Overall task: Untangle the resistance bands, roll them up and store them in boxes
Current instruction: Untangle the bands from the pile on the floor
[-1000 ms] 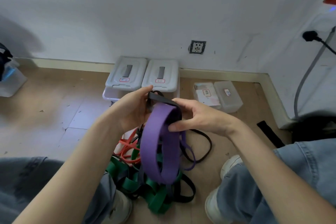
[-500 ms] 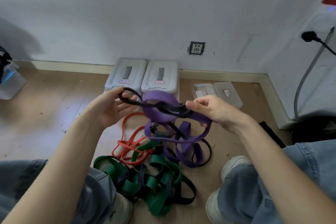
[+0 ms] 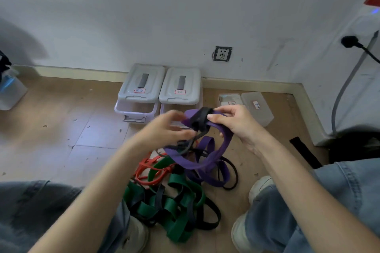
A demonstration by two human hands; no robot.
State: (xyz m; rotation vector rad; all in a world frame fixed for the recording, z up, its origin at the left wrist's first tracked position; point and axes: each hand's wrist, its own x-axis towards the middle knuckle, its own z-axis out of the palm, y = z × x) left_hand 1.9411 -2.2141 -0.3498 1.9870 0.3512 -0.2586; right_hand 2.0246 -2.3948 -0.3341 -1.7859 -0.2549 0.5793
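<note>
a purple resistance band [image 3: 207, 162] and a black resistance band [image 3: 202, 118] wound about it are held up above the floor by both hands, in front of the knees. the upper bend of the purple band, with the black one looped over it, is pinched by the right hand [image 3: 238, 123], thumb and curled fingers closed on the two together. the left hand [image 3: 164, 131] is blurred; its fingers are curled toward a thin black strand just below the knot, and it cannot be told whether that strand is gripped or only touched. from the held part, the purple band hangs down in loops onto the wooden floor [image 3: 61, 139], where it is met by a thin black loop [image 3: 232, 176].

lower down, between the two white shoes, a tangled heap is seen: green resistance bands [image 3: 176, 209] crossed with dark grey and black ones, and a thin red resistance band [image 3: 148, 170] lying at the heap's far left edge.

against the white wall two lidded grey storage boxes [image 3: 160, 86] are stood side by side, each with a small red-edged label. to their right two smaller translucent boxes [image 3: 255, 107] are set on the floor, partly hidden behind the right hand. a wall socket [image 3: 222, 54] is seen above them.
</note>
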